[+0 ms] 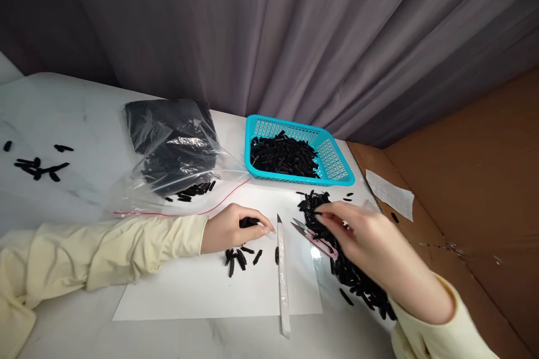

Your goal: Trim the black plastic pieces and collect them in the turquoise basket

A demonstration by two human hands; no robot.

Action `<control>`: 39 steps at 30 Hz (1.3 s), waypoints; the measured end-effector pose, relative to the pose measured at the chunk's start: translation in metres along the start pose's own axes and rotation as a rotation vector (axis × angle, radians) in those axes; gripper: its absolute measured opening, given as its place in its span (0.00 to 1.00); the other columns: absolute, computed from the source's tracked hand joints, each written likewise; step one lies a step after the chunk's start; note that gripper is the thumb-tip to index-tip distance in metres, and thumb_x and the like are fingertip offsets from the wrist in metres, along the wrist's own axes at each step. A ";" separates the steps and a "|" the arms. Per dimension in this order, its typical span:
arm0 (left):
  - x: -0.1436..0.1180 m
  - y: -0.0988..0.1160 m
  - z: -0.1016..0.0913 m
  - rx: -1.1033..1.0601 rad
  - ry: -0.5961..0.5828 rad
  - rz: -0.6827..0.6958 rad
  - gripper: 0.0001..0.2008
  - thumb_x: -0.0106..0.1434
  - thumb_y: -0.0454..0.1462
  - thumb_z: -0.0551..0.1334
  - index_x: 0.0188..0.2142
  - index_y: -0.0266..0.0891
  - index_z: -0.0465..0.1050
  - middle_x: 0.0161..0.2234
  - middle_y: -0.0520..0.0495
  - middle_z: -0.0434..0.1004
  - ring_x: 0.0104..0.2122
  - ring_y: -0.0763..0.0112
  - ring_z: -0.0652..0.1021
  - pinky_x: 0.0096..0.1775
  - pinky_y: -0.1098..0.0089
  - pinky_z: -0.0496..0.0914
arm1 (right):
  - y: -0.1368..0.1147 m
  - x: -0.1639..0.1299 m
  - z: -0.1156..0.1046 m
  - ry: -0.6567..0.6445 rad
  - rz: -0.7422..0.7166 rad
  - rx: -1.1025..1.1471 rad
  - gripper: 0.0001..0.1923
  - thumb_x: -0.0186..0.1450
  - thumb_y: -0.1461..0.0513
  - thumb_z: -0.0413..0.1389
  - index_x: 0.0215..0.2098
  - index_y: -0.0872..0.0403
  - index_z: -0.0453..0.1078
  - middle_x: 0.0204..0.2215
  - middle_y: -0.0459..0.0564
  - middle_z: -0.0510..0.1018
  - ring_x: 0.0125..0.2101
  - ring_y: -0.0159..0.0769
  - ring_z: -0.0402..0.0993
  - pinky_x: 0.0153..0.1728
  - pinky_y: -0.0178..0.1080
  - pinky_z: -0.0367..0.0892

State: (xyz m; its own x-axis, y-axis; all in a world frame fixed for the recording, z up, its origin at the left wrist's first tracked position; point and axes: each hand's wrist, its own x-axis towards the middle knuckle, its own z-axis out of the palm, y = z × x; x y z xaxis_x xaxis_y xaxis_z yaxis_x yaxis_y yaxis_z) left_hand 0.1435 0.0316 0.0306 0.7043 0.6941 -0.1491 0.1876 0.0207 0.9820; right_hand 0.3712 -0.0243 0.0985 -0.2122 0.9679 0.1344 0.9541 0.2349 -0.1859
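My left hand (238, 228) rests over a white sheet (202, 297), thumb and forefinger closed together at the tips. What they hold, if anything, is too small to make out. Small black strips (249, 222) show in the gap behind the thumb, and several more lie just below the hand. Over a long heap of black strips (357, 277), my right hand (357, 230) pinches what looks like one black strip (318, 213). Pink-handled scissors (318, 241) lie partly on the heap beside it. Between my hands is a white-handled craft knife (283, 280), blade pointing away.
A blue plastic basket (290, 180) of black strips stands at the back. Left of it lies a clear zip bag (177, 151) with black sheet material inside. Loose strips (40, 168) lie far left. A paper slip (391, 193) rests on cardboard at right; a grey curtain (236, 28) hangs behind.
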 end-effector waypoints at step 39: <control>-0.002 -0.004 0.002 0.175 0.077 0.137 0.14 0.59 0.36 0.59 0.43 0.34 0.75 0.40 0.48 0.79 0.41 0.67 0.76 0.46 0.74 0.67 | -0.033 -0.003 0.083 -0.229 0.456 1.783 0.12 0.51 0.64 0.65 0.34 0.57 0.73 0.22 0.46 0.77 0.24 0.29 0.72 0.31 0.34 0.67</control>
State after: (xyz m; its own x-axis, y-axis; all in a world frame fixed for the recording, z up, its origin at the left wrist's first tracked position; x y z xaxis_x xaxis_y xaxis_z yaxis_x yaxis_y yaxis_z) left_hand 0.1427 0.0293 0.0268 0.6784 0.7347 0.0000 0.2142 -0.1978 0.9566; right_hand 0.3231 -0.0276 0.0237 -0.2005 0.9312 -0.3045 -0.3529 -0.3586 -0.8642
